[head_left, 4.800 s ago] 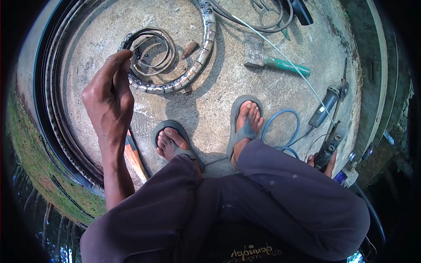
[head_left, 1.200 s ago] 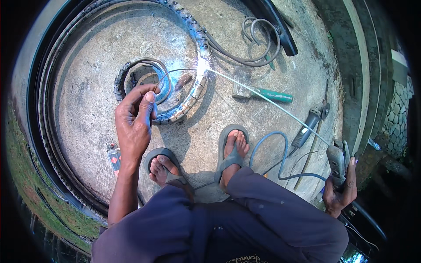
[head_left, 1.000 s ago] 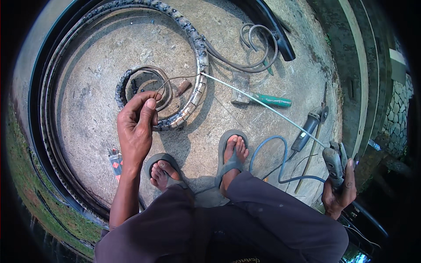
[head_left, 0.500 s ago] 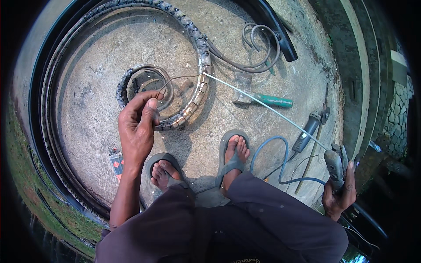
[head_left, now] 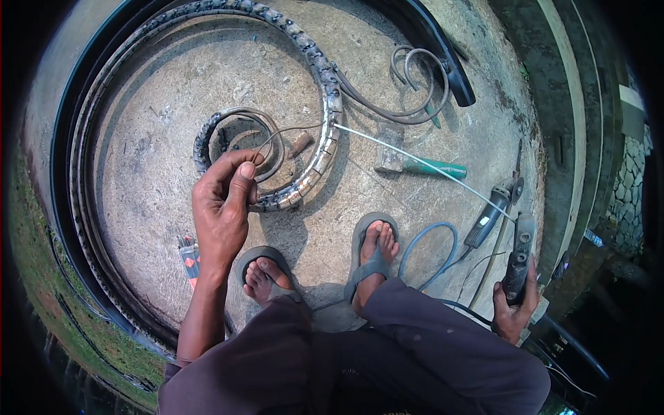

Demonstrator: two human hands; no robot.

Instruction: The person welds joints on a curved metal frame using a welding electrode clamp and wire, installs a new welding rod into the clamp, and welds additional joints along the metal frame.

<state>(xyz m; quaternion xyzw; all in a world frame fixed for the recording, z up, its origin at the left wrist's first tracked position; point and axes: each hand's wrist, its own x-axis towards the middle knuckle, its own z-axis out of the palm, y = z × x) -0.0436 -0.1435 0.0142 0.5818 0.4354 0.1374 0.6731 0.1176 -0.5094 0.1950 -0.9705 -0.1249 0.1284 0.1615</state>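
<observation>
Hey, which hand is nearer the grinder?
Right. In the picture, the right hand is below and slightly right of the grinder; the left hand is far to its left.

Bright daylight on pale concrete, ringed by black fisheye corners.
Hard light seems to come from the upper left, since the metal ring (head_left: 330, 97) drops a dark shadow toward the lower right on the concrete floor (head_left: 159, 173); small glints show on its bare lower curve. The left hand (head_left: 223, 200) and hammer (head_left: 432, 168) look reasonably sharp. Folds in the dark trousers (head_left: 263, 366) sink into dimness, and the lower right is nearly black. Toward the rim, the pale ledge (head_left: 573, 104) bows and the grass (head_left: 41, 263) turns soft and smeared.
</observation>
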